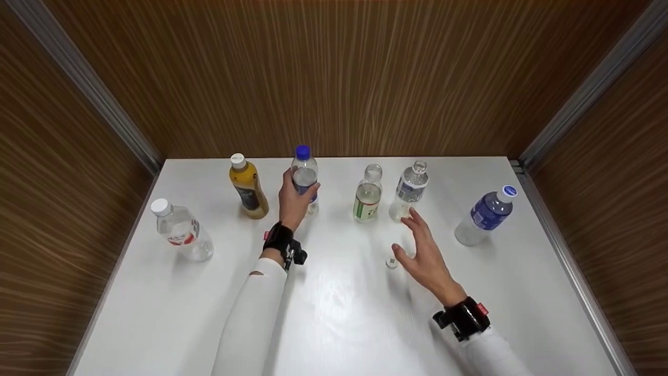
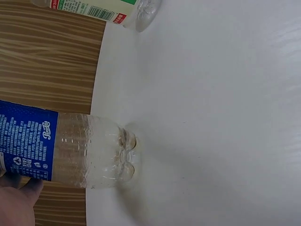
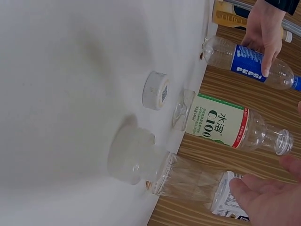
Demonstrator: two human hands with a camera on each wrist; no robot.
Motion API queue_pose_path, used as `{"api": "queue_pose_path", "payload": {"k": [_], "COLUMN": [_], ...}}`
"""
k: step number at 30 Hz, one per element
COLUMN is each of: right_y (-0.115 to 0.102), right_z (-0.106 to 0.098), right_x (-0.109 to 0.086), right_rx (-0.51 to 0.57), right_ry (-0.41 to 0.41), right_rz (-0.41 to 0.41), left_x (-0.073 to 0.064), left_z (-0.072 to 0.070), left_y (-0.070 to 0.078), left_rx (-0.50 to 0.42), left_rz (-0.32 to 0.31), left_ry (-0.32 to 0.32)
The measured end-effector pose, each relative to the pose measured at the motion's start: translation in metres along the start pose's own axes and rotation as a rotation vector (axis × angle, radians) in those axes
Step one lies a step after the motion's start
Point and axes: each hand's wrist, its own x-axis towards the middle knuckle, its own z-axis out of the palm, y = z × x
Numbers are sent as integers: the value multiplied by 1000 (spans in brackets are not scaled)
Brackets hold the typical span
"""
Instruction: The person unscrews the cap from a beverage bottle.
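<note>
My left hand (image 1: pixel 294 202) grips a clear Pepsi bottle (image 1: pixel 304 172) with a blue cap around its blue label (image 2: pixel 28 141). The bottle stands upright, its base at the table in the left wrist view. My right hand (image 1: pixel 427 258) holds nothing, thumb and fingers spread. Its fingertips overlap the foot of an uncapped clear bottle (image 1: pixel 411 189) in the head view; whether they touch it I cannot tell. Beside the thumb, a loose white cap (image 3: pixel 155 90) lies on the table. Between the hands stands an uncapped bottle with a green-and-white C100 label (image 3: pixel 217 121).
On the white table (image 1: pixel 334 324) to the left stand a yellow bottle (image 1: pixel 249 189) with a white cap and a clear bottle (image 1: pixel 182 232) with a white cap. Far right is a blue-labelled bottle (image 1: pixel 485 216), capped. Wood-grain panels (image 1: pixel 334 78) enclose the table.
</note>
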Motion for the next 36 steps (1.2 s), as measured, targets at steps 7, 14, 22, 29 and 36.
{"api": "queue_pose_path", "payload": {"k": [7, 14, 22, 29, 36], "right_y": [1, 1, -3, -8, -14], "right_z": [-2, -1, 0, 4, 8], "right_x": [6, 12, 19, 28, 32], "right_rx": [15, 20, 12, 32, 47], "right_ry": [-9, -25, -27, -35, -41], "right_rz": [-26, -42, -44, -46, -64], "left_x": [-12, -31, -57, -80, -103], "left_z": [-4, -6, -5, -2, 9], "left_y": [0, -3, -1, 4, 6], "left_rx": [-19, 23, 141, 271, 395], "left_rz": [26, 62, 144, 197, 290], "left_ry": [14, 16, -38, -121, -137]}}
